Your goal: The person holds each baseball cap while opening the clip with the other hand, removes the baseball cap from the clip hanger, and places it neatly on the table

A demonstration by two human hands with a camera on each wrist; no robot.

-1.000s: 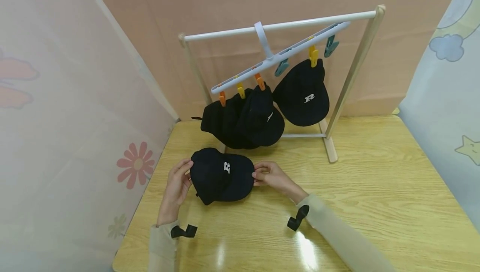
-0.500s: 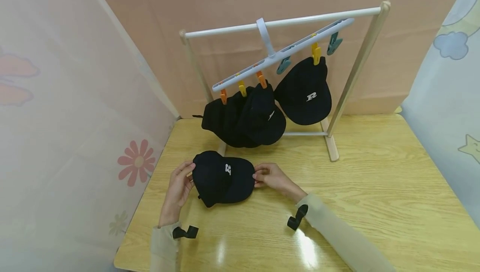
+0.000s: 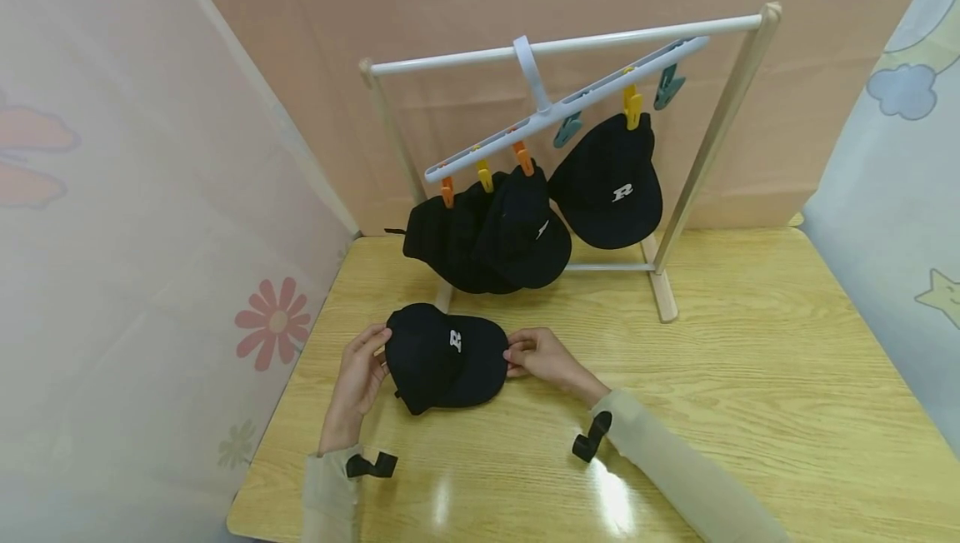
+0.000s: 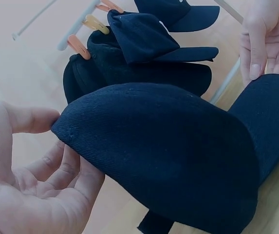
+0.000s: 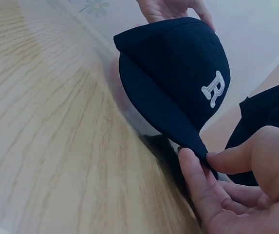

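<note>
A dark baseball cap [image 3: 420, 360] with a white letter R is held between both hands just above the table, its brim to the right. My left hand [image 3: 362, 372] pinches the back of the crown between thumb and fingers, plain in the left wrist view. The brim's front edge is pinched by my right hand [image 3: 546, 357], thumb on one face and fingers on the other, as the right wrist view shows. Behind hang more dark caps [image 3: 525, 231], overlapping at the left of a clip hanger [image 3: 555, 114]. Another cap [image 3: 611, 189] hangs apart at the right from a yellow clip [image 3: 632, 106].
A rack with a white rail [image 3: 637, 35] and wooden legs [image 3: 712, 143] stands at the back of the wooden table [image 3: 750, 376]. Two teal clips, one of them at the hanger's end [image 3: 667, 89], hold nothing. A printed cloth wall [image 3: 150, 276] borders the left side.
The held cap has dropped slightly toward the table, with both hands keeping their grip on it. The head view has shifted a little. The hanging caps look the same.
</note>
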